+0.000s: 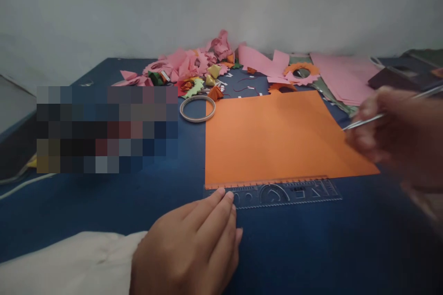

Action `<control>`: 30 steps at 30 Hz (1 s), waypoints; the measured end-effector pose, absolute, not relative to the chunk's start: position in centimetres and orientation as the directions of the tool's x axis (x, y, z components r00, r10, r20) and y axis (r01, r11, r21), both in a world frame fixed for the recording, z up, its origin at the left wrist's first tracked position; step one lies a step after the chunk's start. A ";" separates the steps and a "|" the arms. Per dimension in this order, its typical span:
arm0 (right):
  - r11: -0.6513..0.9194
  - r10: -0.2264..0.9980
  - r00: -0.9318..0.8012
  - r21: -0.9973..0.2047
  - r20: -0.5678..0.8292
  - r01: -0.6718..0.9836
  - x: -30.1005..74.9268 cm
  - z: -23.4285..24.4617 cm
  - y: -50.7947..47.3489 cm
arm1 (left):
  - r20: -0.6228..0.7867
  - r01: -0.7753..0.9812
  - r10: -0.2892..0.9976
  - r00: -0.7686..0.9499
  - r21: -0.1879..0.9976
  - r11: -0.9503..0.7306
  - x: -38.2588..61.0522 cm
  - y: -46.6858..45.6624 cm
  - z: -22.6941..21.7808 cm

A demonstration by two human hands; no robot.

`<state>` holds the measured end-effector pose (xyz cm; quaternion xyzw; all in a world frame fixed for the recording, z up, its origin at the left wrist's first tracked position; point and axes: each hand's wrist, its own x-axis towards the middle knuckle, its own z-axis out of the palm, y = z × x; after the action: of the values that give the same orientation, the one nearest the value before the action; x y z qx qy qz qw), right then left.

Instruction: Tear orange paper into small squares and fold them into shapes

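An orange sheet of paper (277, 138) lies flat on the blue tabletop. Along its near edge runs a clear plastic stencil ruler (294, 194) with cut-out shapes, slightly overlapping the paper. My left hand (194, 244) rests with outstretched fingers, its fingertips touching the ruler's left end. Raised at the right, over the sheet's right side, my right hand (391, 129) is closed around a slim silvery pen (365, 122), its tip pointing left. Motion blurs this hand somewhat. Whether the pen tip touches the paper, I cannot tell.
A tape roll (197, 109) sits by the sheet's upper left corner. Behind are crumpled pink paper scraps (187, 64), an orange paper ring (301, 73) and pink sheets (346, 76). A pixelated patch hides the left side. A pale wall (221, 9) stands behind.
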<state>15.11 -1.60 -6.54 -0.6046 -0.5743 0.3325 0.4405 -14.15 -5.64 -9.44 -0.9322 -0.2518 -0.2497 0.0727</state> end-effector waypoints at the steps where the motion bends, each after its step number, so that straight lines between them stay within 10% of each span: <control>1: 0.082 0.990 0.080 -0.931 0.118 0.356 13.6 -6.6 -2.0 | 0.508 0.516 0.442 0.740 -0.006 -0.857 -14.1 -5.7 -9.4; 4: 0.216 0.975 -0.020 -0.914 0.223 0.345 9.5 -6.7 -2.6 | 0.516 0.528 0.452 0.728 -0.002 -0.849 -14.1 -5.8 -9.3; 10: 0.079 0.909 -0.416 -0.966 -0.032 0.247 5.0 -8.1 -1.1 | 0.502 0.508 0.431 0.750 -0.020 -0.861 -14.3 -5.4 -9.5; 30: 0.295 0.848 -0.529 -0.862 0.036 0.413 5.0 -9.8 -0.3 | 0.446 0.535 0.486 0.751 0.019 -0.844 -14.8 -5.6 -10.4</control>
<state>5.01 -0.27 -9.83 -0.4129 -0.7633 0.4267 0.2547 -14.80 -5.60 -10.36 -0.9342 -0.2734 -0.2225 0.0550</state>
